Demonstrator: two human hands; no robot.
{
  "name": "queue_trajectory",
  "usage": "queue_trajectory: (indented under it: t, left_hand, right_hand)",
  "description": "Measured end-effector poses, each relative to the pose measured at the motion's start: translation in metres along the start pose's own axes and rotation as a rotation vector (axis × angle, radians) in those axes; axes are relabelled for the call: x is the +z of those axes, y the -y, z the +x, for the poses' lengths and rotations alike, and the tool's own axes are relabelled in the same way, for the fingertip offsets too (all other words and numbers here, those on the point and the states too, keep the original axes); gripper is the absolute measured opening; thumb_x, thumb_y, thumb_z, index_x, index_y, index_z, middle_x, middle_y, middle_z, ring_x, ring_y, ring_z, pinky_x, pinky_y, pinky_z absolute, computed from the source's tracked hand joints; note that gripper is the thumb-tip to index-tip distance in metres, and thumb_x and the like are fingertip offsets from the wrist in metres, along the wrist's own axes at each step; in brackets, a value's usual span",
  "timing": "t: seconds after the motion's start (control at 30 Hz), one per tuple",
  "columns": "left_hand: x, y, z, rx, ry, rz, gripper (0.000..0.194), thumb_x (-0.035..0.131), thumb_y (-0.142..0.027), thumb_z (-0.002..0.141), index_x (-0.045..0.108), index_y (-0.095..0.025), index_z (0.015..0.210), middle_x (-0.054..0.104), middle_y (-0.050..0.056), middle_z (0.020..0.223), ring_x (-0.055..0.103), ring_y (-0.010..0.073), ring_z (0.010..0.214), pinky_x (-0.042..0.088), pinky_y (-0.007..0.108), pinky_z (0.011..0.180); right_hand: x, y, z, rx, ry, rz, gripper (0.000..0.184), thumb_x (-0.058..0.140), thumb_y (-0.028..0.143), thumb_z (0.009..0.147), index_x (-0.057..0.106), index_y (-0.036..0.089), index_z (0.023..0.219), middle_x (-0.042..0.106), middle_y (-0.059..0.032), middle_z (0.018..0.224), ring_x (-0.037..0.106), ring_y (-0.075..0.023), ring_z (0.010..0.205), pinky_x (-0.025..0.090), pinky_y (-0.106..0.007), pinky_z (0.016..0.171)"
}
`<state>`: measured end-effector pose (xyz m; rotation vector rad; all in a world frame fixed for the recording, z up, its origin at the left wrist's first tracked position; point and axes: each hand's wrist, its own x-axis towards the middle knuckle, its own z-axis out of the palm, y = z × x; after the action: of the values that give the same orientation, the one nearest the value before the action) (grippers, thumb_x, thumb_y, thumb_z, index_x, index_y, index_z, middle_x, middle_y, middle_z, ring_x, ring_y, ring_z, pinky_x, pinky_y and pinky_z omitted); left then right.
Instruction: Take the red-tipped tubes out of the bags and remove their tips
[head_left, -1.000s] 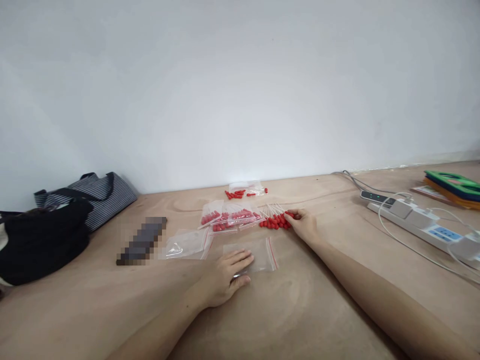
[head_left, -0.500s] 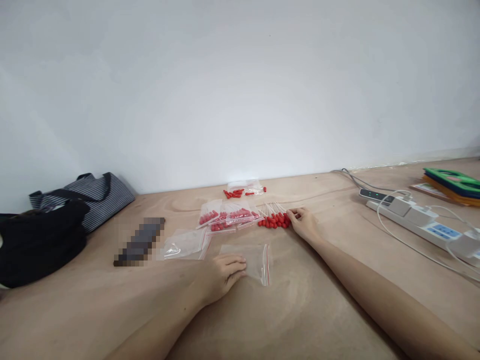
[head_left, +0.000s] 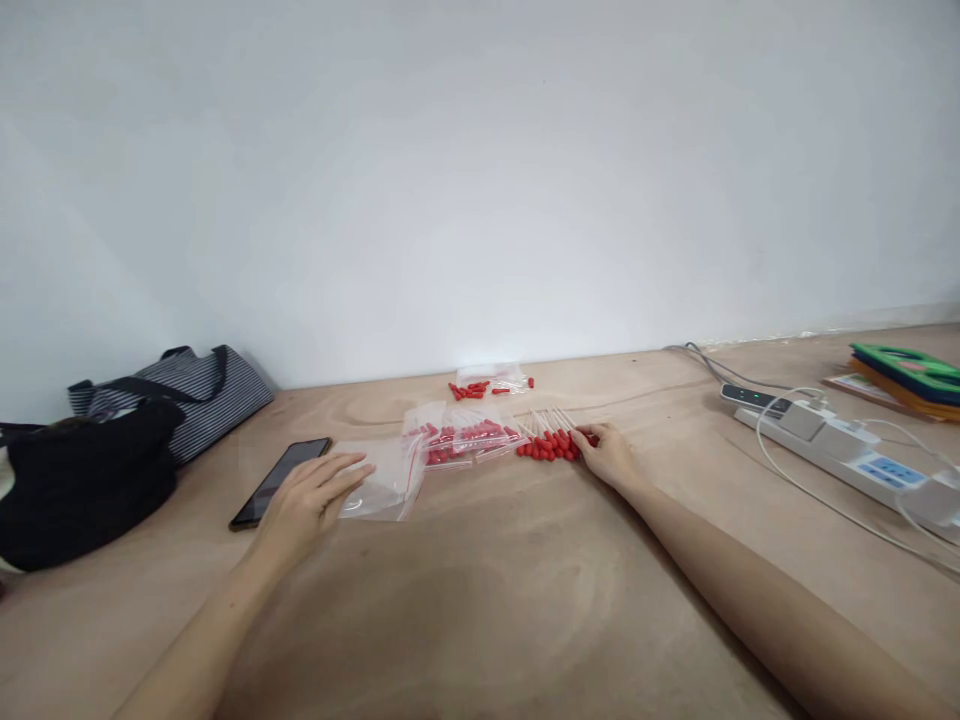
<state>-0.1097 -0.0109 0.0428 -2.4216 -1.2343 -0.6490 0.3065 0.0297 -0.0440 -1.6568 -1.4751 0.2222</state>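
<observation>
plain pale wall (head_left: 480,180) behind, bare of marks but for a tiny speck; wood table (head_left: 480,620) below it, brown and swirled in the grain.

far left: black cloth (head_left: 90,490), bunched, with a cream patch at its outer edge. behind it, against the wall, striped bag (head_left: 217,400), dark handles lying over it. next, phone (head_left: 281,480), flat, screen up, its near part partly covered by the left hand (head_left: 311,500). that hand was palm down, fingers spread and loosely straight, grasping nothing that showed. fingertips lay over the near-left part of the empty bags (head_left: 390,480); could not tell whether they touched. these bags were clear, flat, with a red line along the right side.

middle: filled bags (head_left: 476,440), clear, overlapping in a low heap, red heads showing through the plastic, left edge meeting the empty ones. beyond, near the wall, far bag (head_left: 491,375) with red bits (head_left: 471,390) lying at its near side and one single bit off its right end.

right of the heap: swabs (head_left: 551,440), loose on the table in a fanned bunch, red heads toward the person, pale sticks pointing to the wall. right hand (head_left: 604,455) at the right end of the bunch, fingertips against the outermost heads; could not tell whether any was pinched.

farther right: black box (head_left: 754,400) with green lights, white power strip (head_left: 847,450) with plugs and looping cables (head_left: 795,490). far right: stacked boards (head_left: 911,365), green on top, blue and orange under.
</observation>
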Motion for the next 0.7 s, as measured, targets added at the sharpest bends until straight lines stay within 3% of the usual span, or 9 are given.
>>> queue_trajectory:
  t: [0.07,0.13,0.2,0.3,0.4,0.5,0.6,0.7]
  left_hand:
    - [0.005,0.008,-0.014,-0.037,0.212,-0.027,0.037,0.035,-0.044,0.084,0.061,-0.027,0.103,0.061,0.004,0.111,0.057,0.0218,0.100,0.045,0.034,0.083]
    - [0.013,0.007,-0.026,-0.110,0.365,-0.034,0.047,0.040,-0.050,0.081,0.049,-0.026,0.120,0.055,0.006,0.120,0.054,0.0232,0.106,0.044,0.034,0.086]
    - [0.021,0.002,-0.035,-0.170,0.439,-0.003,0.056,0.042,-0.053,0.079,0.037,-0.028,0.129,0.048,0.009,0.127,0.046,0.0278,0.114,0.040,0.041,0.091]
    - [0.031,-0.001,-0.047,-0.203,0.491,0.048,0.051,0.040,-0.053,0.079,0.037,-0.034,0.127,0.038,0.010,0.134,0.033,0.0350,0.122,0.030,0.054,0.094]
    - [0.033,0.002,-0.053,-0.231,0.449,0.065,0.043,0.035,-0.049,0.083,0.040,-0.038,0.124,0.035,0.008,0.137,0.027,0.0358,0.125,0.024,0.060,0.093]
    - [0.026,0.000,-0.044,-0.204,0.314,0.061,0.041,0.034,-0.046,0.084,0.044,-0.036,0.122,0.038,0.006,0.135,0.028,0.0327,0.125,0.023,0.059,0.094]
    - [0.023,-0.016,-0.015,-0.122,0.153,0.013,0.042,0.043,-0.046,0.079,0.052,-0.024,0.113,0.050,0.009,0.123,0.041,0.0282,0.116,0.031,0.049,0.095]
    - [0.032,-0.042,0.025,-0.002,0.074,-0.056,0.030,0.043,-0.034,0.081,0.057,-0.020,0.104,0.058,0.009,0.109,0.050,0.0229,0.105,0.038,0.039,0.091]
  right_hand:
    - [0.000,0.000,0.000,-0.002,0.000,-0.001,0.026,0.049,0.036,0.074,0.068,0.019,0.081,0.064,-0.0072,0.082,0.058,-0.0186,0.078,0.042,-0.029,0.073]
    - [0.001,0.001,-0.001,0.001,-0.008,-0.002,0.026,0.049,0.036,0.074,0.068,0.019,0.081,0.064,-0.0071,0.082,0.058,-0.0186,0.077,0.042,-0.030,0.072]
    - [0.001,0.001,-0.002,0.007,-0.020,-0.003,0.027,0.048,0.036,0.075,0.067,0.019,0.081,0.063,-0.0073,0.081,0.058,-0.0189,0.077,0.042,-0.031,0.072]
    - [0.000,0.003,-0.003,0.011,-0.038,0.002,0.028,0.047,0.037,0.075,0.067,0.018,0.081,0.062,-0.0075,0.081,0.057,-0.0185,0.076,0.041,-0.030,0.071]
    - [-0.002,0.006,-0.005,0.011,-0.068,0.004,0.029,0.046,0.039,0.076,0.067,0.019,0.081,0.061,-0.0068,0.083,0.057,-0.0188,0.079,0.039,-0.032,0.074]
    - [-0.005,0.012,-0.007,0.011,-0.118,-0.005,0.031,0.044,0.041,0.077,0.066,0.020,0.081,0.060,-0.0067,0.084,0.054,-0.0213,0.085,0.033,-0.038,0.081]
    - [-0.007,0.022,-0.013,-0.043,-0.165,0.021,0.031,0.044,0.042,0.078,0.065,0.019,0.079,0.060,-0.0071,0.083,0.053,-0.0222,0.085,0.032,-0.040,0.082]
    - [-0.010,0.033,-0.026,-0.217,-0.044,0.126,0.026,0.044,0.037,0.080,0.063,0.019,0.077,0.059,-0.0065,0.078,0.053,-0.0192,0.077,0.037,-0.035,0.075]
